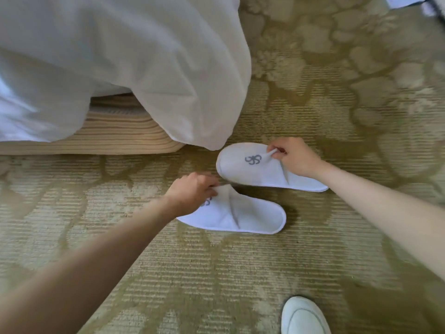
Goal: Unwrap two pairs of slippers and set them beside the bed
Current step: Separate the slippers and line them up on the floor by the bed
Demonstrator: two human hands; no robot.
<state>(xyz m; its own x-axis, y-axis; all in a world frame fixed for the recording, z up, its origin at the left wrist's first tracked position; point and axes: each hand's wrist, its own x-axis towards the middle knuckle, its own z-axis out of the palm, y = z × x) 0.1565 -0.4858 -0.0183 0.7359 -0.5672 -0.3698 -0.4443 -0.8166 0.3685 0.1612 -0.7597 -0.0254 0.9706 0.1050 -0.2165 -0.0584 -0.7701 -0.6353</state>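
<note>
Pinching each white slipper's upper, the left hand (192,189) fingers are gripping the near slipper (240,215) and the right hand (293,155) fingers the far slipper (243,165); both are resting on carpet (216,273) beside the bed (120,68). Nudging them parallel, toes aligned, would be tidying the pair.

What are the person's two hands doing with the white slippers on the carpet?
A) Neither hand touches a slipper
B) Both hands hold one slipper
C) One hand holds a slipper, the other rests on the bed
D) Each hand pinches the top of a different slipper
D: the left hand pinches the near slipper, and the right hand pinches the far slipper.
</note>
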